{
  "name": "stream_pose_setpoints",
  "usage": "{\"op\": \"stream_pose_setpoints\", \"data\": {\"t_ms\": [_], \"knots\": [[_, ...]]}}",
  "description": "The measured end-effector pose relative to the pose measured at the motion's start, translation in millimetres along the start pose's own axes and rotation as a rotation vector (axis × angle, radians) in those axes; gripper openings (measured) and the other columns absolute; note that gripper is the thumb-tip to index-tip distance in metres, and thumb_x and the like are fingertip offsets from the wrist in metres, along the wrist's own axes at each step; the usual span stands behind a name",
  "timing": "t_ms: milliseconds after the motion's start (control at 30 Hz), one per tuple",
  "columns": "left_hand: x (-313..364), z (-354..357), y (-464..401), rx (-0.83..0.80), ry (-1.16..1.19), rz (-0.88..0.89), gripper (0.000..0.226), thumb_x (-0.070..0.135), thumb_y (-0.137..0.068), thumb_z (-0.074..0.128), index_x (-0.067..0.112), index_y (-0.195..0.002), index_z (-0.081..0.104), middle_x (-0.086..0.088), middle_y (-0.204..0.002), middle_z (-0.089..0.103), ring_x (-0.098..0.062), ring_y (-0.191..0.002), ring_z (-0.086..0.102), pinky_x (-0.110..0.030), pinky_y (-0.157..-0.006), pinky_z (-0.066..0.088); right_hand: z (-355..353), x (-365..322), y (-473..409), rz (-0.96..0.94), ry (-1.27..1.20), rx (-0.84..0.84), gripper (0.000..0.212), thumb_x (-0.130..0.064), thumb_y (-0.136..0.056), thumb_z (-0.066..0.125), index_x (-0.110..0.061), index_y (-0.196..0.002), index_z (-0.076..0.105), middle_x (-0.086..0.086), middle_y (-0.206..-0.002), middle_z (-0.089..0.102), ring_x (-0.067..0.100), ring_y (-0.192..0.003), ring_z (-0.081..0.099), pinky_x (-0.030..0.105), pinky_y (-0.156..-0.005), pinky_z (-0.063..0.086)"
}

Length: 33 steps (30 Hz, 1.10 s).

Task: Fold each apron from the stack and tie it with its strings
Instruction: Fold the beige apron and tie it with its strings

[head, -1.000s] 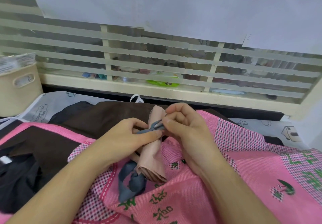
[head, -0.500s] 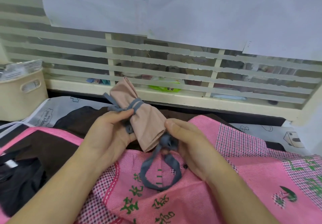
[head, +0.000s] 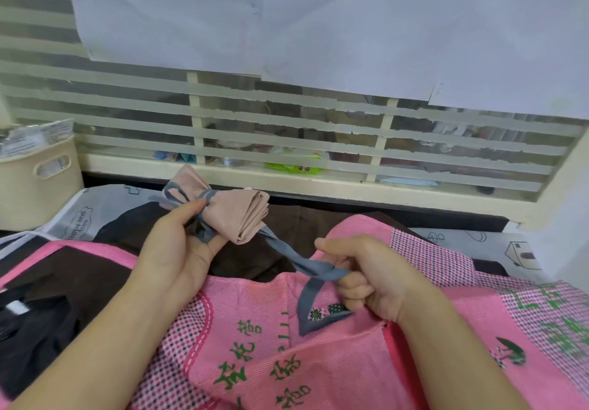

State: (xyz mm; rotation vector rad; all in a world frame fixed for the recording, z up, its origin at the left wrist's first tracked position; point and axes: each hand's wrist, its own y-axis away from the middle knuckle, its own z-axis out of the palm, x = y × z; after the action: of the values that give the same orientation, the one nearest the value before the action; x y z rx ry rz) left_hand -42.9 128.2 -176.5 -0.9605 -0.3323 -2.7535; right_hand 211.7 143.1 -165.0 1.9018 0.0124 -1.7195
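A person's left hand (head: 178, 243) grips a folded, rolled peach cloth apron (head: 229, 212), lifted above a pink patterned apron (head: 318, 362) spread on the work surface. The roll's long axis runs roughly left to right, its layered end facing right and slightly down. Grey fabric strings (head: 299, 259) wrap its middle; the right hand (head: 366, 275) has fingers curled around the loose string, drawn taut away from the roll.

A grey plastic bag (head: 95, 215) is showing "Happy and free"; green Chinese characters are running unreadably across the pink apron (head: 255, 365)
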Motion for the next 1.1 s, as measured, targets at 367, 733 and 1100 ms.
{"op": "stream_pose_setpoints", "data": {"t_ms": [367,733,1100], "knots": [[-24.9,10.7,7.1,-0.156,-0.434,0.015,0.031,0.006,-0.099,0.063,0.002,-0.130,0.063,-0.015,-0.123,0.075,-0.024,-0.113,0.074,-0.035,-0.080,0.065,-6.5,-2.7,0.3,-0.514,-0.471,-0.331,0.031,-0.025,-0.097,0.058,-0.006,-0.072,0.062,-0.001,-0.047,0.041,0.013,-0.041,0.039,0.031,-0.054,0.048],[-49.5,8.2,11.7,-0.315,-0.994,0.070,0.036,0.011,-0.091,0.076,0.043,-0.107,0.070,0.009,-0.103,0.072,-0.014,-0.093,0.074,-0.043,-0.076,0.065,0.1,1.4,-12.1,-0.664,-0.632,-0.420,0.020,0.001,-0.095,0.063,-0.002,-0.115,0.066,0.012,-0.088,0.063,0.017,-0.058,0.060,0.030,-0.050,0.054],[82.2,147.5,41.5,-0.083,-1.446,0.541,0.049,0.034,-0.089,0.074,0.039,-0.124,0.040,0.018,-0.112,0.044,-0.002,-0.088,0.060,-0.013,-0.064,0.045,56.6,-199.6,36.8,-0.446,-0.168,0.195,0.007,-0.016,-0.083,0.081,-0.014,-0.079,0.077,0.011,-0.069,0.070,0.020,-0.061,0.064,0.027,-0.052,0.048]]}}
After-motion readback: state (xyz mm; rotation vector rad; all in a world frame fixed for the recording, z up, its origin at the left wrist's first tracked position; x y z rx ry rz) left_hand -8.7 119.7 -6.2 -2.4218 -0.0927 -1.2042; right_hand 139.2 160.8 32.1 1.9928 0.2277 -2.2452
